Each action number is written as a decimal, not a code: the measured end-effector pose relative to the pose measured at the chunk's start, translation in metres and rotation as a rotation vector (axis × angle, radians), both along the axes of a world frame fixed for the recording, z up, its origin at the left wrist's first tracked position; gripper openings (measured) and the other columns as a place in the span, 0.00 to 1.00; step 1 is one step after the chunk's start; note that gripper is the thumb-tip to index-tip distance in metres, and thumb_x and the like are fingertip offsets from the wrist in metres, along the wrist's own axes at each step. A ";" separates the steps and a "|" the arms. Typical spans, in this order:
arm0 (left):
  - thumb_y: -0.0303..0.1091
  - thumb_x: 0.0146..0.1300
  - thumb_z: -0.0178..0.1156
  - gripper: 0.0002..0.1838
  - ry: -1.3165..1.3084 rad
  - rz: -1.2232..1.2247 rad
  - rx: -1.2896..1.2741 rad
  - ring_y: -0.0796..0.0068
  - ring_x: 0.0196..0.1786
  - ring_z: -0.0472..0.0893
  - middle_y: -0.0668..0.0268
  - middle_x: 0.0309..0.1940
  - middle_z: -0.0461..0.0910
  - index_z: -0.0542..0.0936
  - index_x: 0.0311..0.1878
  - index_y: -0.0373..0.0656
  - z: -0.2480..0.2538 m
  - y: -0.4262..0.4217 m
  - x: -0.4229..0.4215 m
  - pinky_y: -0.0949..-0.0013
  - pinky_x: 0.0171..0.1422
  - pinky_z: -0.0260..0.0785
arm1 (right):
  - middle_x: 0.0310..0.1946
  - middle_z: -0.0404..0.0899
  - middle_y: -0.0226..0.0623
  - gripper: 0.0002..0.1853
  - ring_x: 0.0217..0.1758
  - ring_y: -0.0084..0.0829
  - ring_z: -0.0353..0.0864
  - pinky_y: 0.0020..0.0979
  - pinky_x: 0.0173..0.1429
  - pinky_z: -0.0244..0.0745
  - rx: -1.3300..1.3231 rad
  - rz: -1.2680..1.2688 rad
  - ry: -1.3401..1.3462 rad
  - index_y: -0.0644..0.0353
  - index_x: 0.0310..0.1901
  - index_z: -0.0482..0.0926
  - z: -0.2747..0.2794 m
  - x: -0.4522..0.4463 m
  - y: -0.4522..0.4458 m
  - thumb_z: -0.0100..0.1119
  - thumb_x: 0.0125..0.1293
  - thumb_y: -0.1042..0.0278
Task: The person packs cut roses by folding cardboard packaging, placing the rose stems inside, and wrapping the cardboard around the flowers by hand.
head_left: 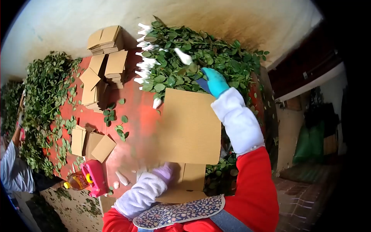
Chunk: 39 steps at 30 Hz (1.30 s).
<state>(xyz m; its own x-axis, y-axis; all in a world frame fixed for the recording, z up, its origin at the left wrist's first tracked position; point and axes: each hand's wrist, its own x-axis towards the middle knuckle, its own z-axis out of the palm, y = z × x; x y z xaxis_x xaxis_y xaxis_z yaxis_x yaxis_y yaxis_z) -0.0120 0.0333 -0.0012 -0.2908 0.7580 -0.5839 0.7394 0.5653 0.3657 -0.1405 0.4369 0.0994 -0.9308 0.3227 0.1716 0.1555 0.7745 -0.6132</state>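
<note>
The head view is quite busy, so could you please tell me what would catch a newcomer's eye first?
Probably the big heap of leafy stems along the far side of the red table, with white wrappings at its left end, and the large cardboard sheet in mid-picture. Next might come the right hand, gloved in bright teal beside the stems, and the pink container at the table's lower left.
</note>
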 end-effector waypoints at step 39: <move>0.44 0.68 0.45 0.15 -0.016 0.472 0.230 0.52 0.22 0.78 0.55 0.19 0.78 0.72 0.51 0.48 -0.007 0.017 0.018 0.48 0.29 0.69 | 0.45 0.80 0.39 0.14 0.45 0.39 0.80 0.36 0.53 0.77 0.062 0.191 -0.044 0.61 0.49 0.75 0.008 -0.071 0.013 0.54 0.63 0.67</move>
